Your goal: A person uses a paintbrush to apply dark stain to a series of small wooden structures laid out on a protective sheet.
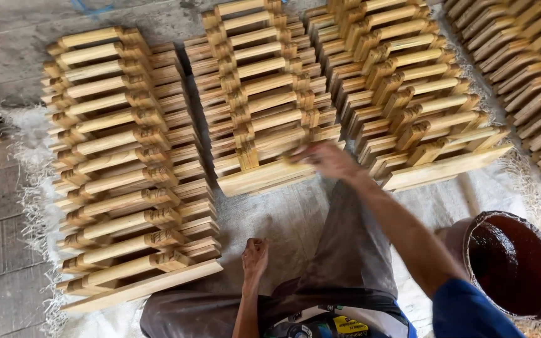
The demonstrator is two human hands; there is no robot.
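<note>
Pale, unfinished slatted wooden frames, laid overlapping like shingles in four rows on a white woven sheet with frayed edges point(295, 219): left row point(126, 163), middle row point(264, 94), right row point(402, 87), far-right row point(521, 69) partly cut off by the picture's edge. Overlapped so that each frame's front rail stays exposed and within reach, by the look of it. Sheet spread over a grey plank floor point(7, 56), likely to catch drips.

Round bucket of dark red-brown liquid point(511, 263), open-topped, stained at the rim, standing on the sheet just beside the right forearm; set close, presumably for easy dipping.

Right hand point(327, 159): stretched forward to the front frame of the middle row, blurred by motion, fingers curled and pressed down on the frame's near rail. Whether a cloth or brush sits under the fingers: cannot tell.

Left hand point(255, 256): resting on the sheet between the left row and the grey-trousered knee point(345, 250), fingers drawn in to a loose fist, knuckles down as if bracing the body. Holding nothing visible.

Blue sleeve point(464, 310) at the right upper arm.
</note>
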